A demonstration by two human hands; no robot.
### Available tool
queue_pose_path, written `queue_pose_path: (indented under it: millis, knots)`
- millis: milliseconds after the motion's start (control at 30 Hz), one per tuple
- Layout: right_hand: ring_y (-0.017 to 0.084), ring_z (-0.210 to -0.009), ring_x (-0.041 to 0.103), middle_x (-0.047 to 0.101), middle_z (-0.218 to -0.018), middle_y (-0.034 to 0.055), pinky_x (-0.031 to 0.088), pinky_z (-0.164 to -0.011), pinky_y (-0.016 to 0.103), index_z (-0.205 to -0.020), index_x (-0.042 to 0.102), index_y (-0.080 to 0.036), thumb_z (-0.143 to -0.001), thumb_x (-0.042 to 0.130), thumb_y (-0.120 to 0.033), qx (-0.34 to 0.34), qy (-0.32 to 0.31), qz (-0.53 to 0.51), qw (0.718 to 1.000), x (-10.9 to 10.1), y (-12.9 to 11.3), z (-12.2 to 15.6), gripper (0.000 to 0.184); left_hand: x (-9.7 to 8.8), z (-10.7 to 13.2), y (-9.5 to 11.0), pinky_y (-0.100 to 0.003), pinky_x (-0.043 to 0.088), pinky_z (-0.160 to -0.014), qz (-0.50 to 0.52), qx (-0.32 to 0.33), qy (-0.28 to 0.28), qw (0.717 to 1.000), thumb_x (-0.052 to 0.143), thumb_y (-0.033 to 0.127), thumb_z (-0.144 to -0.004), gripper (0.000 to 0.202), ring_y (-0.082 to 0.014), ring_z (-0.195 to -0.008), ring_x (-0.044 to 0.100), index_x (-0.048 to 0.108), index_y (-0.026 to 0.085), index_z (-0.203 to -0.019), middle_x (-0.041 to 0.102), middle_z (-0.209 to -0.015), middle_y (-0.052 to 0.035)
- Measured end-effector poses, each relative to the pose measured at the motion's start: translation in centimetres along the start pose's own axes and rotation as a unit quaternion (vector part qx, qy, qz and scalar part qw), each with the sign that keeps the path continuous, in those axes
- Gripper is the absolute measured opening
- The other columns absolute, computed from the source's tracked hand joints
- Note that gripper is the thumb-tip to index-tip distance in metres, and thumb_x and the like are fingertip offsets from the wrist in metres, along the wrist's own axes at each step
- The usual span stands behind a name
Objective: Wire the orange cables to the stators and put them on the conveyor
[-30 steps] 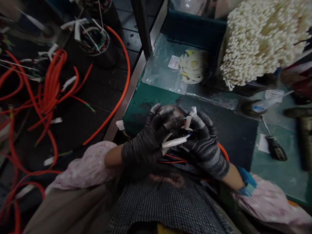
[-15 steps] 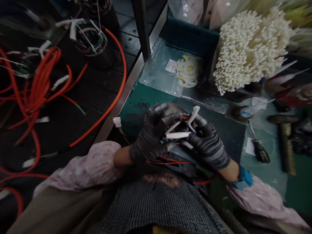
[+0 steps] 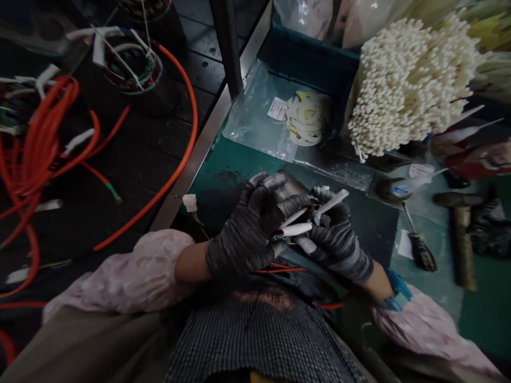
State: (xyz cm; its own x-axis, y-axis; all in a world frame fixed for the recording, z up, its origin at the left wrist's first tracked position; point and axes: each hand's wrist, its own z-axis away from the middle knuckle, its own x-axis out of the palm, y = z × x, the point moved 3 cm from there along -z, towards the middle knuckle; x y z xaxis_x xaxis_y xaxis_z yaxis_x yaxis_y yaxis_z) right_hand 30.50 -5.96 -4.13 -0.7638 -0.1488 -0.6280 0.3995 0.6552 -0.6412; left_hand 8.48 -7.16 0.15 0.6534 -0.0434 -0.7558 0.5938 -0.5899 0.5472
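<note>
Between my hands, at the near part of the bench, is a motor stator [image 3: 294, 186] with a grey metal body and white sleeved leads [image 3: 294, 230] sticking out of its winding end. My left hand [image 3: 255, 223], in a dark grey glove with pale fingertips, curls round its left side. On the right side, my right hand [image 3: 339, 236] has its gloved fingers bent against the windings and leads. One white sleeve [image 3: 331, 205] rises at a slant beside the right fingers. The hands cover much of the stator, and the right fingertips are partly hidden.
Several wound stators [image 3: 136, 74] and coiled orange cable [image 3: 48, 138] lie left. A white connector [image 3: 190, 202] is at the bench edge. Flat pale rings [image 3: 307, 119], a bundle of white-tipped sleeves [image 3: 407, 90], a screwdriver [image 3: 422, 250] and a hammer [image 3: 463, 239] lie on the bench.
The stator has turned slightly in my hands, and the slanted white sleeve now leans further right. My right fingers have bent inward. The view has shifted a little.
</note>
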Motion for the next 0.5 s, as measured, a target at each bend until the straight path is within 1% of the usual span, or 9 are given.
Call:
queue_pose_path:
  millis: [33, 67, 133, 233, 300, 367, 433, 500]
  knots:
    - [0.029, -0.143, 0.06, 0.046, -0.167, 0.0075, 0.061, -0.112, 0.05, -0.164, 0.043, -0.042, -0.103, 0.069, -0.034, -0.001, 0.004, 0.006, 1.0, -0.1, -0.1, -0.1, 0.068, 0.0, 0.0, 0.1, -0.068, 0.027, -0.134, 0.001, -0.003, -0.002, 1.0, 0.075, 0.029, -0.093, 0.081, -0.0432, -0.16, 0.031, 0.033, 0.027, -0.163, 0.033, -0.166, -0.0172]
    - [0.029, -0.142, 0.061, 0.048, -0.165, 0.0083, 0.062, -0.11, 0.049, -0.166, 0.041, -0.042, -0.104, 0.067, -0.035, 0.011, 0.006, 0.009, 1.0, -0.1, -0.3, -0.1, 0.068, 0.0, 0.0, 0.1, -0.068, 0.027, -0.134, 0.003, -0.008, -0.001, 1.0, 0.075, 0.028, -0.094, 0.083, -0.0426, -0.16, 0.031, 0.03, 0.03, -0.164, 0.035, -0.165, -0.0163]
    - [0.03, -0.138, 0.065, 0.055, -0.159, 0.0107, 0.064, -0.106, 0.049, -0.168, 0.037, -0.039, -0.105, 0.066, -0.036, 0.053, 0.0, 0.021, 0.998, 0.0, -0.6, -0.2, 0.07, 0.0, -0.1, 0.2, -0.068, 0.03, -0.133, 0.005, -0.022, 0.004, 1.0, 0.073, 0.029, -0.095, 0.086, -0.0422, -0.161, 0.031, 0.025, 0.033, -0.166, 0.036, -0.165, -0.0152]
    - [0.032, -0.131, 0.069, 0.062, -0.155, 0.0135, 0.066, -0.101, 0.049, -0.169, 0.037, -0.035, -0.103, 0.067, -0.034, 0.091, -0.005, 0.039, 0.995, 0.0, -1.1, -0.6, 0.073, -0.2, -0.5, 0.1, -0.068, 0.03, -0.133, 0.002, -0.021, 0.011, 1.0, 0.073, 0.031, -0.096, 0.083, -0.0426, -0.159, 0.033, 0.027, 0.03, -0.165, 0.035, -0.166, -0.0171]
    - [0.033, -0.132, 0.069, 0.06, -0.158, 0.0129, 0.066, -0.102, 0.051, -0.168, 0.039, -0.036, -0.102, 0.07, -0.033, 0.087, -0.005, 0.048, 0.995, -0.2, -1.3, -1.0, 0.073, -0.4, -0.7, -0.1, -0.067, 0.028, -0.134, 0.005, -0.006, 0.011, 1.0, 0.071, 0.033, -0.098, 0.08, -0.041, -0.158, 0.035, 0.027, 0.028, -0.165, 0.039, -0.163, -0.0172]
    - [0.035, -0.136, 0.066, 0.054, -0.164, 0.0107, 0.063, -0.107, 0.055, -0.166, 0.043, -0.04, -0.101, 0.071, -0.034, 0.062, -0.009, 0.055, 0.997, -0.4, -1.4, -1.2, 0.072, -0.5, -0.9, -0.4, -0.066, 0.028, -0.134, 0.013, 0.004, 0.004, 1.0, 0.07, 0.035, -0.1, 0.078, -0.0391, -0.158, 0.037, 0.027, 0.028, -0.165, 0.042, -0.161, -0.0172]
    - [0.036, -0.142, 0.062, 0.05, -0.168, 0.0086, 0.06, -0.111, 0.06, -0.162, 0.049, -0.044, -0.1, 0.073, -0.034, 0.038, -0.017, 0.065, 0.997, -0.4, -1.3, -1.2, 0.067, -0.6, -0.8, -0.6, -0.065, 0.029, -0.134, 0.018, 0.005, -0.004, 1.0, 0.07, 0.034, -0.1, 0.077, -0.0389, -0.159, 0.035, 0.028, 0.027, -0.164, 0.042, -0.162, -0.0177]
    - [0.037, -0.146, 0.058, 0.05, -0.168, 0.0068, 0.056, -0.116, 0.063, -0.157, 0.054, -0.045, -0.098, 0.074, -0.032, 0.045, -0.021, 0.071, 0.996, -0.2, -1.1, -0.8, 0.063, -0.5, -0.6, -0.6, -0.066, 0.029, -0.134, 0.024, 0.006, -0.004, 1.0, 0.071, 0.034, -0.099, 0.079, -0.0397, -0.16, 0.035, 0.028, 0.029, -0.165, 0.041, -0.163, -0.0174]
